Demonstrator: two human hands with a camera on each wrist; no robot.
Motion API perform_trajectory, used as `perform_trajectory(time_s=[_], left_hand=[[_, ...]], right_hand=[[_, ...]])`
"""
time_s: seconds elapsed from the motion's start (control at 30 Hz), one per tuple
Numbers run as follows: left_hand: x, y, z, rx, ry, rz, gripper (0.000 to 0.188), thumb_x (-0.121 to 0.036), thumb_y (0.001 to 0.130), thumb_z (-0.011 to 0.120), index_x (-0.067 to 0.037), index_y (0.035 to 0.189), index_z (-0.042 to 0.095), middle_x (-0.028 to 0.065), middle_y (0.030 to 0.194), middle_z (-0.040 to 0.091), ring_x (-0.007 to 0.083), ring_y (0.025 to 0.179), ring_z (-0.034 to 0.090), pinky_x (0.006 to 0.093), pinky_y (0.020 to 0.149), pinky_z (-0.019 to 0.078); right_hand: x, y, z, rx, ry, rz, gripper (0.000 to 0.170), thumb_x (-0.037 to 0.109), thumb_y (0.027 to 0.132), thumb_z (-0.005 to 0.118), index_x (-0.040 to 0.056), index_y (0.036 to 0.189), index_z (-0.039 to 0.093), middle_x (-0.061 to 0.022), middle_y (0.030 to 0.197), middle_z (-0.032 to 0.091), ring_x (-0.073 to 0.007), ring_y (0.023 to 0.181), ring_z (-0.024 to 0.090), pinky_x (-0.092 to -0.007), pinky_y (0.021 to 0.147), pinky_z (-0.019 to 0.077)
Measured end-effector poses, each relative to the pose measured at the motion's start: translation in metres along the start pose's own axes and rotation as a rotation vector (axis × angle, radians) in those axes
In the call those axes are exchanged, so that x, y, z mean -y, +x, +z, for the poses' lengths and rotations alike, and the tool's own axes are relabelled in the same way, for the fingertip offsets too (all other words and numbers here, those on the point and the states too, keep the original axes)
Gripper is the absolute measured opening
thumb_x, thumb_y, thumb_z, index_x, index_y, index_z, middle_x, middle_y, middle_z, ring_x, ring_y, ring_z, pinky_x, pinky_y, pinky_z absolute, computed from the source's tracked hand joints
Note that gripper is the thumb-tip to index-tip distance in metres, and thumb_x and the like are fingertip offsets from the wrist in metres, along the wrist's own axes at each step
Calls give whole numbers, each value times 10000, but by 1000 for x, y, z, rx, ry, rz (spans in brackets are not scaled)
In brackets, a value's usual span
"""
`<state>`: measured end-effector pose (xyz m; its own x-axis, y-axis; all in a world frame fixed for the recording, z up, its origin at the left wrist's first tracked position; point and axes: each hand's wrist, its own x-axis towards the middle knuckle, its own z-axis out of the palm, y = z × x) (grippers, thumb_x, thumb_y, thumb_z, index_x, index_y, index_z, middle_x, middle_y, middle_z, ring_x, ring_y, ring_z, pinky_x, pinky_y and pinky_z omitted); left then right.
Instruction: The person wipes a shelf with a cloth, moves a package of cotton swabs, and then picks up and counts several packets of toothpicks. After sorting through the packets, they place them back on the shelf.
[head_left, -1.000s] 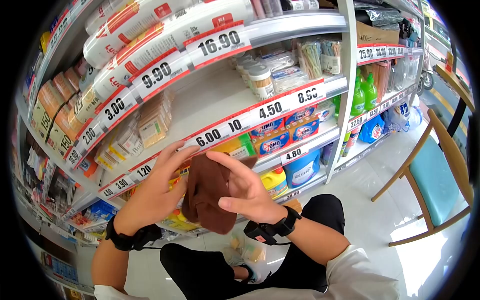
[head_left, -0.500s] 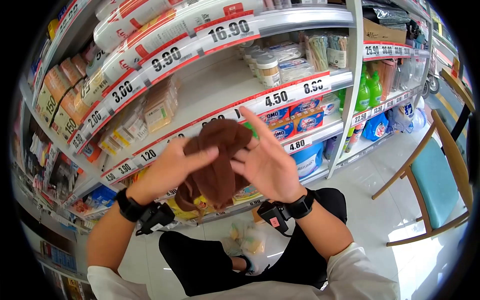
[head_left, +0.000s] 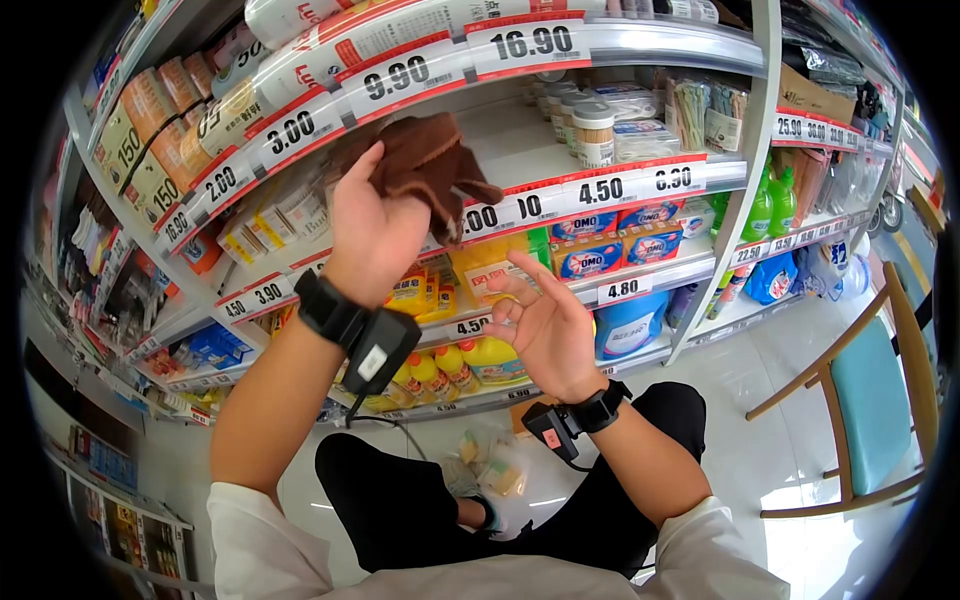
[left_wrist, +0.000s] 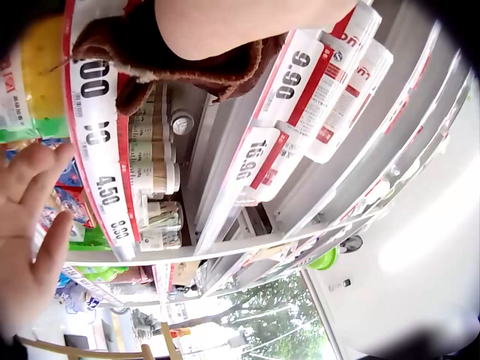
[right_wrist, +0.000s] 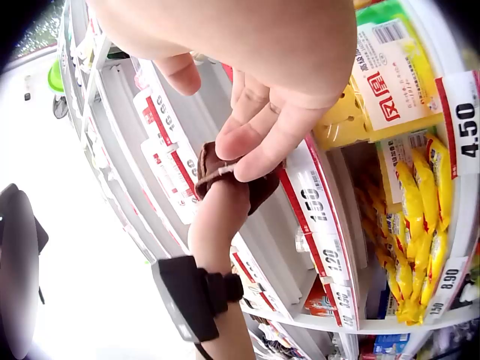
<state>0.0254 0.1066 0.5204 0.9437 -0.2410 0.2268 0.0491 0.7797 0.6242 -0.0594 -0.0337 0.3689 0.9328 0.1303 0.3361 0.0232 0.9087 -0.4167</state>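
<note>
My left hand [head_left: 375, 235] is raised at the middle shelf and grips a brown cloth [head_left: 425, 165], with the thumb up along its near side. The cloth hides most of that hand's fingers and droops to the right, overlapping the price strip in the head view. A stitched, frayed edge of the cloth [left_wrist: 217, 75] shows in the left wrist view. Lower and to the right, my right hand [head_left: 555, 335] is held in the air with nothing in it, palm turned inward and fingers loosely bent, in front of the yellow sponge packs [head_left: 490, 265].
Toothpick jars [head_left: 593, 135] stand right of the cloth on the middle shelf, with small boxed packs [head_left: 270, 225] at its left. White rolls [head_left: 350, 50] lie above. OMO boxes [head_left: 588, 258] sit below. A chair [head_left: 870, 400] stands at the right.
The brown cloth was between both hands. Now my left hand alone has it, moved up and forward to the shelf. My right hand has come away from the cloth.
</note>
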Motion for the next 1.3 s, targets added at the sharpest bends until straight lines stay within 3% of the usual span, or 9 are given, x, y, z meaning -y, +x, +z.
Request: perform_trajectory(time_s=[0.4, 0.5, 0.6, 0.67, 0.9, 1.03, 1.07, 1.2, 1.3], left_hand=[[-17, 74, -5, 78, 121, 110, 318, -179, 998, 402, 21, 1215, 520, 164, 1250, 567, 293, 1153, 542, 413, 1049, 409], [-34, 85, -20, -71, 748, -157, 285, -72, 901, 566, 3, 1176, 545, 140, 1222, 576, 250, 1115, 557, 364, 979, 437], [-43, 90, -33, -17, 1171, -121, 332, -97, 888, 580, 13, 1197, 528, 134, 1203, 579, 242, 1086, 568, 343, 932, 451], [-40, 80, -30, 10, 1673, 97, 390, -96, 871, 584, 16, 1235, 503, 145, 1177, 582, 236, 1056, 575, 340, 899, 457], [-52, 72, -8, 402, 2239, 351, 452, -108, 859, 559, 0, 1287, 459, 175, 1184, 589, 265, 1088, 582, 318, 943, 446], [-38, 74, -14, 794, 2322, 346, 485, -276, 969, 455, -36, 1385, 393, 199, 1358, 460, 314, 1276, 432, 380, 1071, 328], [-37, 74, -13, 790, 2439, 32, 564, -415, 1003, 346, -109, 1471, 276, 208, 1502, 257, 345, 1399, 244, 412, 1133, 225], [-22, 66, -10, 726, 2438, -458, 624, -510, 998, 261, -238, 1525, 65, 177, 1568, -108, 382, 1444, -64, 489, 1160, 73], [-18, 71, -12, 761, 2377, -457, 655, -532, 987, 285, -234, 1527, 64, 172, 1570, -102, 368, 1443, -100, 515, 1153, 41]], right_hand=[[-13, 2, -8, -43, -45, 96, 384, 313, 965, 436, 97, 1280, 477, -100, 1034, 609, -152, 805, 569, -349, 787, 524], [-13, 2, -9, -45, -45, 102, 382, 319, 965, 436, 99, 1274, 480, -96, 1022, 607, -150, 799, 565, -346, 786, 523], [-13, 1, -9, -49, -43, 105, 378, 323, 965, 434, 97, 1265, 483, -96, 1015, 605, -149, 799, 561, -347, 785, 520], [-14, 2, -10, -48, -41, 107, 375, 323, 966, 434, 96, 1260, 485, -97, 1013, 604, -150, 800, 560, -347, 782, 518], [-19, 0, -14, -75, -51, 134, 364, 316, 967, 431, 76, 1233, 494, -112, 1002, 606, -161, 802, 569, -356, 763, 520], [-24, 1, -16, -86, -77, 140, 374, 309, 966, 426, 60, 1239, 487, -115, 989, 611, -167, 803, 578, -373, 763, 526], [-25, 1, -17, -86, -77, 144, 374, 309, 966, 426, 60, 1239, 487, -115, 989, 611, -167, 803, 578, -373, 763, 526], [-27, 0, -16, -77, -90, 154, 368, 307, 963, 428, 59, 1229, 486, -118, 1000, 608, -162, 813, 567, -366, 771, 522], [-26, -3, -14, -71, -87, 156, 362, 308, 960, 432, 59, 1216, 493, -122, 1009, 610, -157, 815, 560, -356, 779, 521]])
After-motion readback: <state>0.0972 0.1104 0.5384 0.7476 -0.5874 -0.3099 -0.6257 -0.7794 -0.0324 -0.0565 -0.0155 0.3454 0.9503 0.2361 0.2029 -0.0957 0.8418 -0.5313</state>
